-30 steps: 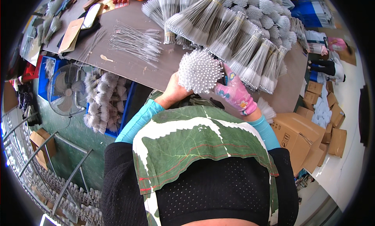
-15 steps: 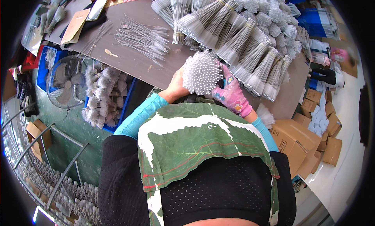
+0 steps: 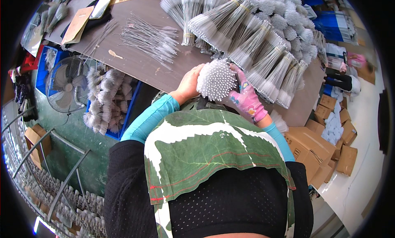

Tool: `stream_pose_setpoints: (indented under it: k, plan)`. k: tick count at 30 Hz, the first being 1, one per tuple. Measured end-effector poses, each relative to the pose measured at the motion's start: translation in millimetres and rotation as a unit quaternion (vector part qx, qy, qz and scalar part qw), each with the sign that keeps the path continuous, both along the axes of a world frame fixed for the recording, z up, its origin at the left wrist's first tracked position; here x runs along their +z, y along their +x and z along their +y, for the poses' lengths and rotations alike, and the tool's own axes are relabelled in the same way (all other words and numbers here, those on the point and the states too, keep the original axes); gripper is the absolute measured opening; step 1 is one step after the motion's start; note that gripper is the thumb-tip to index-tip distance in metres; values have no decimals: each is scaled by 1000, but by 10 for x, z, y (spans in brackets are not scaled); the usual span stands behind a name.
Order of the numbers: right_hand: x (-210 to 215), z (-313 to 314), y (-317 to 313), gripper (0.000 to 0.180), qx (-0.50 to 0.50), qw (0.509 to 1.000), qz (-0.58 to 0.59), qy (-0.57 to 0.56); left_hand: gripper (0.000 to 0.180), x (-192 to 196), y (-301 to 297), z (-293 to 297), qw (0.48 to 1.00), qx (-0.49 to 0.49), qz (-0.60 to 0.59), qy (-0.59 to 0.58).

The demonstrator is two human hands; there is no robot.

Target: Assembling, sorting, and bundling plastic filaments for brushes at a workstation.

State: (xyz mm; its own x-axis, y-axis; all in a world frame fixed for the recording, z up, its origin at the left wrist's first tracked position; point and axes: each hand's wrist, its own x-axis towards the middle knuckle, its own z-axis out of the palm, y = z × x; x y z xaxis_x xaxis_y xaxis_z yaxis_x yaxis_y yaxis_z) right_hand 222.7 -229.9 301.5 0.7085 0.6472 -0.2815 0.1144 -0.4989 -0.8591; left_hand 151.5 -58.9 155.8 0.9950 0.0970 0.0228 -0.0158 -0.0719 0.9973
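A bundle of thin tube brushes [image 3: 217, 79], seen end-on as a round head of white bristles with pale dotted tips, is held upright in front of my apron. My bare left hand [image 3: 190, 82] curls around its left side. On its right side is my right hand [image 3: 248, 97], in a pink flowered glove, with its fingers closed against the bundle. The bristle head hides some fingertips and most of the wire stems below. Just beyond lie tied brush bundles [image 3: 251, 30] on the brown table [image 3: 164, 75].
Loose wire brushes [image 3: 150, 40] lie left of the bundles, near a notebook [image 3: 77, 25] and a phone [image 3: 102, 5]. A fan [image 3: 68, 86] and a blue crate of brushes [image 3: 108, 100] stand at the left. Cardboard boxes [image 3: 310, 149] are at the right. A metal rack [image 3: 66, 188] is lower left.
The bundle has shifted slightly right, both hands moving with it. My left fingers now reach further up along its left side.
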Motion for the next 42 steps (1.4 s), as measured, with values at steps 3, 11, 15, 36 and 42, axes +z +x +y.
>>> stream_pose_setpoints:
  k: [3,11,15,36,42]
  plan:
    - [-95,-227,81,43,-81,980,175,54,48,-14,7,-23,999,13,21,-45]
    - [629,-172,109,30,-58,983,168,-44,50,81,15,-25,990,12,7,140]
    - [615,-9,106,31,-10,999,39,-6,51,98,8,-50,990,28,14,139]
    - [791,272,210,31,209,934,-165,-239,39,389,41,-119,981,58,27,181]
    - [846,347,233,40,284,876,-240,-308,37,397,48,-131,980,65,20,187]
